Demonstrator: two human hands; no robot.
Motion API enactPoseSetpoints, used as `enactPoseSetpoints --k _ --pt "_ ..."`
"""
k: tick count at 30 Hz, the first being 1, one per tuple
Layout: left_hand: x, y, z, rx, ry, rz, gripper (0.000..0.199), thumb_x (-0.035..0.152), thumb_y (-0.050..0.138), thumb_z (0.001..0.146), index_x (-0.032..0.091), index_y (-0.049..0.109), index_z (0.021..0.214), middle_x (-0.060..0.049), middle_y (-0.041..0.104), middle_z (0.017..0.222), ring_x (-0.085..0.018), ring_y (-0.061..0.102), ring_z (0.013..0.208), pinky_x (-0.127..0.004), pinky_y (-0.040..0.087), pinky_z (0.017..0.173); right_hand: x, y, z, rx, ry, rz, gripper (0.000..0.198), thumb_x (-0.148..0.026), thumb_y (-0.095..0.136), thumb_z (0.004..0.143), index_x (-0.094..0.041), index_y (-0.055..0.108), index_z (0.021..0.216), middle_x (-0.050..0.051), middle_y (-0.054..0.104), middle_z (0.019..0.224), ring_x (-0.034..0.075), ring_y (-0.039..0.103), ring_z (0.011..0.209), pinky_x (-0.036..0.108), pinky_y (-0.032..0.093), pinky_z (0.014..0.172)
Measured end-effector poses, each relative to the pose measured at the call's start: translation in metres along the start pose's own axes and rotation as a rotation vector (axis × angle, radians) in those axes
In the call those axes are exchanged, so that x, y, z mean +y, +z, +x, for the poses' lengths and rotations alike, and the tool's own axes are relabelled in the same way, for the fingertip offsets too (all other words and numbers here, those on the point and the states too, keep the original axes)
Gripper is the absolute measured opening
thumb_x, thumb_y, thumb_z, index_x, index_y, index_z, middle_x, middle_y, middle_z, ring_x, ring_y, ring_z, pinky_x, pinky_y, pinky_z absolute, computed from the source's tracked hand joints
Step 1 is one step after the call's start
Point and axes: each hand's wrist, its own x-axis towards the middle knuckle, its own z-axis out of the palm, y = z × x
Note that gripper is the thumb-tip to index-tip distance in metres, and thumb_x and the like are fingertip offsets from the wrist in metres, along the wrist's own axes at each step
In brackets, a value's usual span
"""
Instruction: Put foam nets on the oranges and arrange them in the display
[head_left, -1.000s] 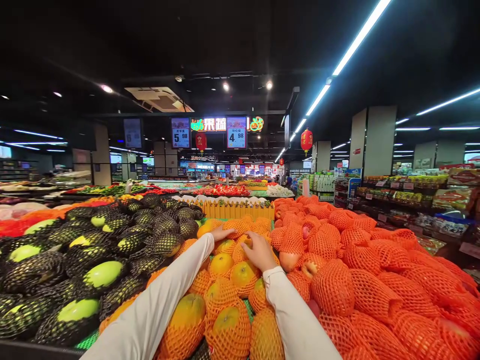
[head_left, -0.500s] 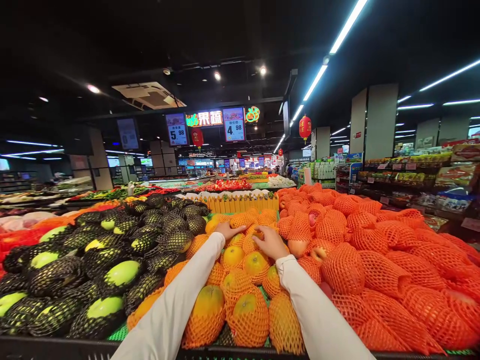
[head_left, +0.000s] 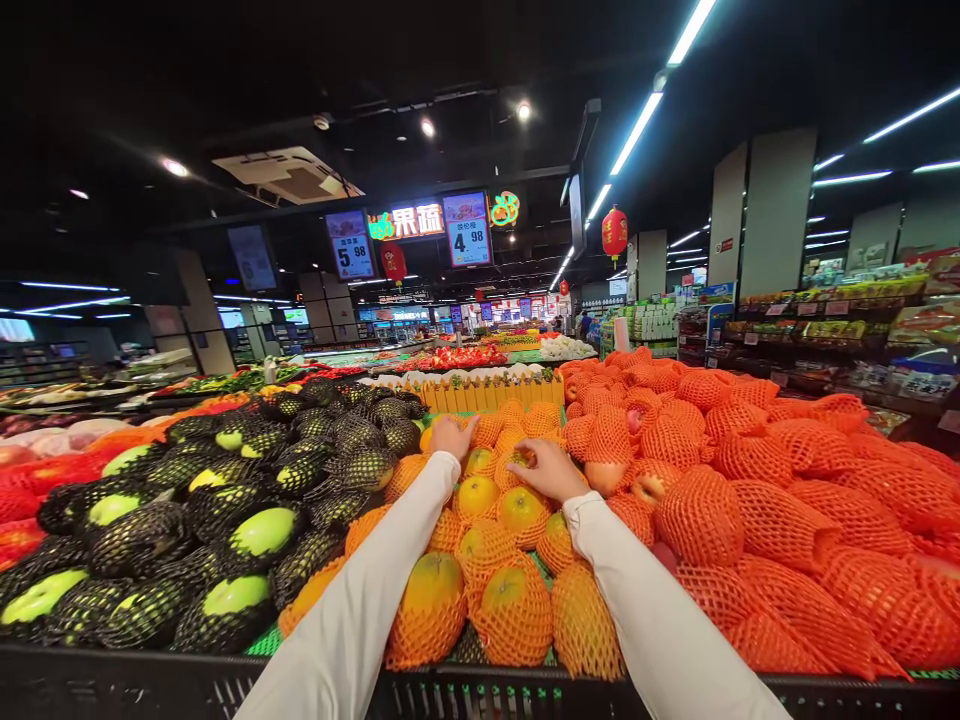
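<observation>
My left hand (head_left: 453, 437) lies over the far part of a pile of oranges, its thumb stretched out to the right and its other fingers mostly hidden. Nothing shows in its grasp. To the right of it, my right hand (head_left: 553, 470) curls its thumb and fingers round the top of an orange (head_left: 519, 462) in an orange foam net. Nearer to me sit several more oranges, some with bare tops, such as a large orange (head_left: 435, 590) between my forearms. The green liner (head_left: 544, 570) shows through gaps in the pile.
Green fruit in black nets (head_left: 262, 532) is heaped on the left. Reddish fruit in red-orange foam nets (head_left: 697, 515) fills the right. A black crate edge (head_left: 480, 690) runs along the front. Behind the oranges stands a low yellow picket fence (head_left: 491, 390).
The view has tilted down and shifted a little to the left. My left hand has lifted slightly, with its thumb pointing more upward; my right hand remains at the same orange.
</observation>
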Motion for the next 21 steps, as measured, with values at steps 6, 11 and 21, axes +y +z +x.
enactPoseSetpoints --k 6,11,21 --pt "0.004 -0.017 0.000 0.421 -0.162 -0.104 0.037 0.051 0.038 0.095 0.025 0.043 0.068 -0.015 0.060 0.096 -0.031 0.057 0.108 -0.045 0.044 0.101 0.000 0.000 0.000 0.000 -0.003 -0.026 0.033 -0.037 0.065 0.085 -0.017 0.071 0.110 0.010 0.076 0.110 0.018 0.068 0.087 0.031 0.051 0.084" --pt "0.016 -0.022 -0.006 0.499 -0.006 -0.221 0.023 0.044 0.038 0.095 0.023 0.046 0.091 -0.015 0.051 0.118 -0.028 0.048 0.123 -0.042 0.036 0.111 0.001 0.002 0.002 0.003 0.010 -0.020 0.034 -0.035 0.064 0.085 -0.018 0.071 0.113 0.010 0.076 0.110 0.020 0.068 0.090 0.032 0.050 0.087" --pt "0.048 0.006 -0.033 -0.505 0.246 -0.519 0.042 0.050 0.078 0.061 0.019 0.059 0.080 -0.001 0.063 0.081 -0.018 0.060 0.079 -0.029 0.052 0.073 -0.003 -0.004 -0.002 0.023 -0.058 0.127 0.073 -0.037 0.061 0.087 -0.023 0.036 0.154 0.015 0.051 0.149 0.023 0.064 0.107 0.041 0.048 0.100"
